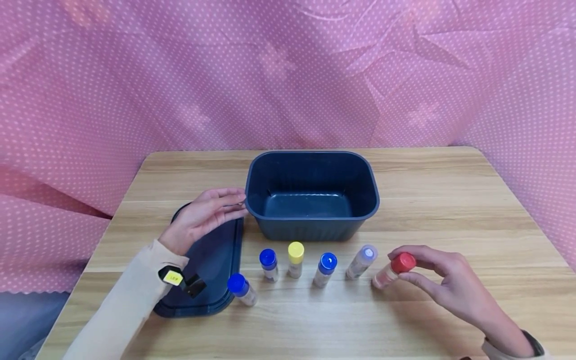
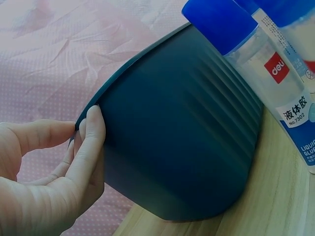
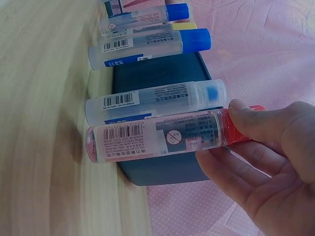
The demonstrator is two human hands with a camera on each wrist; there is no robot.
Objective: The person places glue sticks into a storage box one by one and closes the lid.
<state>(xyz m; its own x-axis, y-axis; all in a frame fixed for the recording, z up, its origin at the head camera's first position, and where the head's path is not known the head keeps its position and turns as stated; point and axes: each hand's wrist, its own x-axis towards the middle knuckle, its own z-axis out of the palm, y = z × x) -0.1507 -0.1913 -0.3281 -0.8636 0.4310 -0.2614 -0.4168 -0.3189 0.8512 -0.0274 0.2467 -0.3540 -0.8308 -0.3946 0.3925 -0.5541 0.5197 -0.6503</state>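
Observation:
At the left end of a dark blue open box [image 1: 310, 229], my left hand [image 1: 209, 212] pinches the rim between thumb and fingers, as the left wrist view shows. My right hand [image 1: 454, 280] holds a liquid glue bottle [image 3: 162, 137] by its red cap [image 1: 403, 262], thumb on one side and fingers on the other. Whether that bottle's base touches the table cannot be told. Left of it stands a glue bottle with a pale translucent top [image 1: 362, 262]. Farther left are a yellow-capped glue bottle [image 1: 295, 259] and three blue-capped ones, among them the middle one [image 1: 325, 270].
A dark blue lid [image 1: 216, 270] lies flat on the wooden table [image 1: 432, 200] under my left forearm. The leftmost blue-capped bottle [image 1: 242, 289] stands close to the lid's edge. Pink dotted cloth [image 1: 288, 75] hangs behind the table and along both sides.

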